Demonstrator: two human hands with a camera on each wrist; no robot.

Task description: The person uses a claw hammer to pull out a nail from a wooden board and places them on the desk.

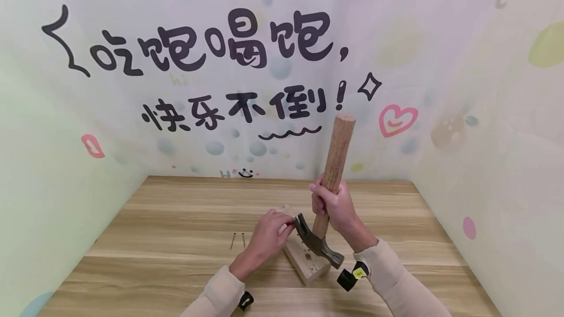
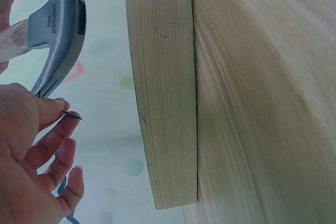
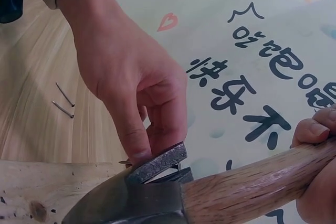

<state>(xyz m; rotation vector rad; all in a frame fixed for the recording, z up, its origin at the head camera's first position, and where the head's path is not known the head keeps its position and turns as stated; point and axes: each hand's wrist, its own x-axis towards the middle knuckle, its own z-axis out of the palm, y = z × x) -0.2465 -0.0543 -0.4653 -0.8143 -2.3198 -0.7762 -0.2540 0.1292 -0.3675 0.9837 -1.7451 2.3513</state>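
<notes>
My right hand [image 1: 337, 204] grips the wooden handle of a claw hammer [image 1: 338, 155], which stands head down with the handle pointing up. The steel hammer head [image 2: 60, 38] hangs over a wooden block [image 1: 308, 263], its claw turned toward my left hand [image 1: 269, 234]. Between thumb and forefinger, my left hand pinches a nail [image 2: 72, 115] whose pointed end shows past the fingertips. The claw lies right at those fingertips and hides part of them in the right wrist view. Small dark marks and a knot [image 3: 38, 211] dot the block's top face.
Two loose nails [image 1: 244, 240] lie on the wood-grain table [image 1: 176, 268], left of the block. Behind the table rises a pale wall [image 1: 211, 160] with black lettering, and similar walls close off both sides. Each wrist carries a black strapped device [image 1: 348, 279].
</notes>
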